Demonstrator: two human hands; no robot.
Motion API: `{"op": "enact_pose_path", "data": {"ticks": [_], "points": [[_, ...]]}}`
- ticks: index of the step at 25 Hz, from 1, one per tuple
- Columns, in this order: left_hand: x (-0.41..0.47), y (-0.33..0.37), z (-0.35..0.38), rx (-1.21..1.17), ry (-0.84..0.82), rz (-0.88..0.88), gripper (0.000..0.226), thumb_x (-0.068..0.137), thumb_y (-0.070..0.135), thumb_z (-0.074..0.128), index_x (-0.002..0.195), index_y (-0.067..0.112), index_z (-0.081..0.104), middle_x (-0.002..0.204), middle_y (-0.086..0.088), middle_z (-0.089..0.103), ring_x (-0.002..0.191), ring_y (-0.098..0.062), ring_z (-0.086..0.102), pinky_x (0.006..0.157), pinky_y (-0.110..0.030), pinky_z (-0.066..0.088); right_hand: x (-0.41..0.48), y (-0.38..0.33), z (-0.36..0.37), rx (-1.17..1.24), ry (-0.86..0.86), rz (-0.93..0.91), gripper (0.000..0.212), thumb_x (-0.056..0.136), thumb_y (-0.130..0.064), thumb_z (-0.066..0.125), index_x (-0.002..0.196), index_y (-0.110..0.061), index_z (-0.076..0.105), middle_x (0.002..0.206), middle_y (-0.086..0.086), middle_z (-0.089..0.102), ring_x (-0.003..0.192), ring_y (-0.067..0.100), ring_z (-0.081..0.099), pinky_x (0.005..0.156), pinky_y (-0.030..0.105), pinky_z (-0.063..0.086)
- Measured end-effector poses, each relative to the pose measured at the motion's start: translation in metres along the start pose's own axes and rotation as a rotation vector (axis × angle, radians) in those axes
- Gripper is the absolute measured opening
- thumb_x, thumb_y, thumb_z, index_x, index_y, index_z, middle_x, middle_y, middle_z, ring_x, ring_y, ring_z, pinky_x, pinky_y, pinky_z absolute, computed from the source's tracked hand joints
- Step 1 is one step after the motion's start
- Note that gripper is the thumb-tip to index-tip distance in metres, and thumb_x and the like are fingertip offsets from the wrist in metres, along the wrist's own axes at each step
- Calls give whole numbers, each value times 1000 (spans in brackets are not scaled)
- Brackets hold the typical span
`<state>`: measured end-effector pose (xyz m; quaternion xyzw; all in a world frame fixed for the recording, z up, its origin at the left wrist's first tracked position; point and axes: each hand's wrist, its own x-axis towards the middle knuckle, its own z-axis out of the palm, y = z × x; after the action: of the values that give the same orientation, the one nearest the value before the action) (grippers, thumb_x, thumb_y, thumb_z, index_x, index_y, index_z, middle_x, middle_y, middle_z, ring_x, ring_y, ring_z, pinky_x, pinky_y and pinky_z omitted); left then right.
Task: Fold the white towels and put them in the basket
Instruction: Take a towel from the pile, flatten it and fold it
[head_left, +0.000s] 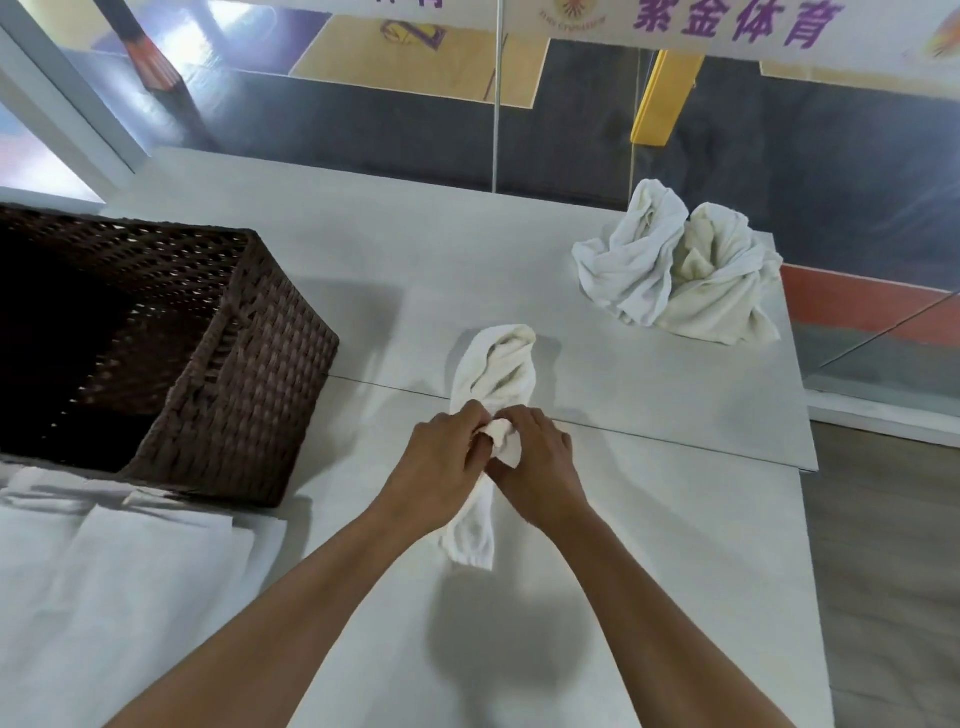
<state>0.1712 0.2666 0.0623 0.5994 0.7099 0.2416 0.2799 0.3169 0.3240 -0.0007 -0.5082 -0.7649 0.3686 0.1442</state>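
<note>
Both hands meet at the middle of the table: the left hand (441, 457) and the right hand (537, 457), fingers curled, each pinch the same bunched part of one white towel (498, 364). Among the loose things, the largest is a single dark brown wicker basket (249, 364), which stands at the left, well apart from the hands, with its open mouth turned toward the camera. Its inside is in deep shadow and what it holds cannot be made out. Next in size is one flat white cloth (130, 571), spread at the near left corner, its far edge reaching the foot of the basket. A crumpled heap of white towels (680, 270) sits at the far right edge. It shows two upright bunches leaning against each other, though the exact count cannot be told. The gripped towel is the smallest item. It is twisted into a long rope, its far end lying on the table beyond the knuckles and its near end trailing between the wrists. The table (649, 519) is pale grey and matte, crossed by one thin seam (675, 439) just behind the hands. Beyond it stands a glass wall (363, 119), with one yellow post (665, 98) and one white banner (727, 21) printed in purple characters across the top.
</note>
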Motion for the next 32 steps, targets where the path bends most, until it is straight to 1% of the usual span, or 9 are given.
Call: {"op": "enact_pose_path", "data": {"ticks": [3, 5, 7, 10, 15, 21, 23, 26, 32], "points": [[-18, 16, -28, -108, 19, -3, 11, 106, 28, 38, 98, 25, 44, 69, 4, 56, 57, -13, 51, 54, -30, 42, -8, -19, 1, 19, 129, -88, 22, 88, -25, 63, 107, -22, 54, 97, -11, 55, 91, 15, 52, 90, 33, 37], [-29, 22, -45, -180, 62, 20, 13, 106, 28, 38, 96, 25, 46, 69, 6, 57, 59, -14, 55, 52, -22, 42, -19, -32, -6, 13, 204, -113, 23, 89, -33, 54, 108, -20, 54, 93, -11, 53, 88, 16, 49, 84, 32, 35], [-39, 28, -61, -227, 105, 75, 20, 106, 25, 40, 89, 20, 47, 65, 13, 51, 58, -10, 48, 54, -18, 36, -34, -44, -17, -36, 225, -175, 30, 87, -37, 48, 110, -18, 54, 92, -9, 53, 86, 19, 48, 83, 36, 37], [-57, 41, -90, -237, 175, 146, 29, 107, 30, 38, 81, 16, 41, 62, 12, 40, 56, -8, 37, 53, -22, 30, -59, -65, -36, -155, 255, -257, 24, 86, -29, 57, 109, -21, 53, 91, -10, 50, 84, 20, 49, 82, 38, 38], [-81, 73, -145, -342, 368, 250, 32, 108, 27, 38, 78, 15, 39, 62, 9, 35, 57, -7, 35, 53, -21, 28, -113, -89, -62, 88, 230, -82, 25, 87, -20, 69, 92, -30, 46, 81, -9, 60, 74, 11, 56, 63, 28, 45], [-102, 76, -183, -290, 446, 335, 35, 107, 30, 39, 82, 5, 38, 63, 2, 35, 57, -10, 31, 54, -26, 26, -165, -86, -90, 144, 369, 89, 26, 88, -7, 68, 98, -29, 59, 89, -9, 66, 79, 7, 62, 64, 25, 50], [-105, 72, -188, -262, 474, 313, 36, 107, 32, 39, 81, 7, 37, 62, 4, 34, 56, -11, 32, 55, -30, 26, -178, -86, -105, 163, 272, 117, 22, 88, -11, 73, 94, -29, 62, 83, -9, 66, 70, 4, 59, 60, 16, 46], [-107, 69, -196, -272, 550, 295, 34, 107, 31, 39, 80, 10, 38, 62, 5, 35, 56, -9, 34, 57, -31, 26, -189, -81, -121, -28, 158, 125, 17, 86, -10, 70, 89, -24, 62, 84, -3, 65, 74, 14, 60, 61, 24, 44], [-103, 75, -221, -346, 659, 314, 32, 107, 33, 37, 82, 14, 39, 65, 8, 36, 59, -6, 32, 56, -25, 28, -205, -33, -119, -192, 345, 375, 24, 83, 2, 46, 71, -19, 50, 68, 2, 56, 67, 28, 51, 56, 34, 38]]}}
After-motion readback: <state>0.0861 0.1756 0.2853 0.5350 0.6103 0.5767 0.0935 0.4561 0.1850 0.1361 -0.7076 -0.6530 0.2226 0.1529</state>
